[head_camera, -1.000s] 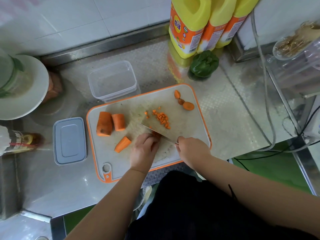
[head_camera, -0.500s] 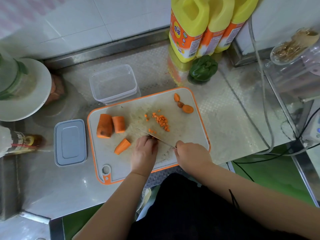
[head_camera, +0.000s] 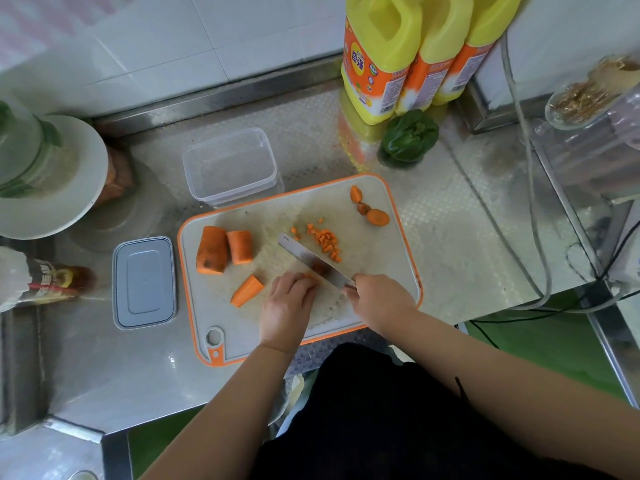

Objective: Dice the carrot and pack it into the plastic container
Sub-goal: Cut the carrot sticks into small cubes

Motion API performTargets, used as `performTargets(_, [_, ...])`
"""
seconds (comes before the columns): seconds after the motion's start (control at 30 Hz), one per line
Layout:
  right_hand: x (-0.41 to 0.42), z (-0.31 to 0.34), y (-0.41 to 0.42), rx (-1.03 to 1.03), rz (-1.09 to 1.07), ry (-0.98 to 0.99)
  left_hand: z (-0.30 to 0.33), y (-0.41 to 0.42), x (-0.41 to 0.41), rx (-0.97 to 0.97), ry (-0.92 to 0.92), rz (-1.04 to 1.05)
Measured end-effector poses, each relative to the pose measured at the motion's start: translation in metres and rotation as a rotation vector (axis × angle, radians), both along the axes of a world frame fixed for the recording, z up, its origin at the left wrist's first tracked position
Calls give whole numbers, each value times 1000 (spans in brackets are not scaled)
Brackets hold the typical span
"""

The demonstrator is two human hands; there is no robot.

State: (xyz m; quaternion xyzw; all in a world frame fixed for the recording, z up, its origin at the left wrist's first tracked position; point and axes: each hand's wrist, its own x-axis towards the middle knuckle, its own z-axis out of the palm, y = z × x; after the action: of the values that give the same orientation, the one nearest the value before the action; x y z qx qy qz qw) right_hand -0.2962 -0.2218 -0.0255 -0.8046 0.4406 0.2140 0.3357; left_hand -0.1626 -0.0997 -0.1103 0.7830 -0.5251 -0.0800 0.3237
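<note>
On the orange-rimmed cutting board [head_camera: 381, 265], my left hand [head_camera: 289, 304] curls its fingers over a small carrot piece [head_camera: 309, 276], mostly hidden. My right hand [head_camera: 379, 301] grips the knife [head_camera: 313, 259], whose blade lies right beside the left fingertips. A little heap of diced carrot [head_camera: 325, 242] sits beyond the blade. Two thick carrot chunks [head_camera: 223, 249] and a wedge [head_camera: 246, 289] lie at the board's left. The clear plastic container [head_camera: 230, 168] stands empty behind the board.
The container's grey lid [head_camera: 143, 282] lies left of the board. Carrot end scraps [head_camera: 370, 209] sit at the board's far right corner. A green pepper [head_camera: 410, 136] and yellow bottles [head_camera: 408, 53] stand behind. A white plate [head_camera: 52, 174] is at left, cables [head_camera: 530, 216] at right.
The knife blade has lifted and shifted slightly toward my left fingers between cuts. The diced heap has grown a little. The large chunks have not moved.
</note>
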Motion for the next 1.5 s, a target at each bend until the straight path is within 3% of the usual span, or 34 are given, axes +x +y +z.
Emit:
performTargets(0.3, [-8,11,11,-152,181,-64,1,-3,2,33,98,60])
performTargets(0.57, [1,1,17,-118,159,54,-4,-1,4,64,109,30])
performTargets(0.87, [9,-2,7,-31,21,-20,6,2,2,63,128,56])
performTargets(1.17, [-3,8,22,-124,149,-56,3,12,3,80,62,21])
performTargets(1.5, [9,-9,29,-83,89,28,0,8,6,75,48,-5])
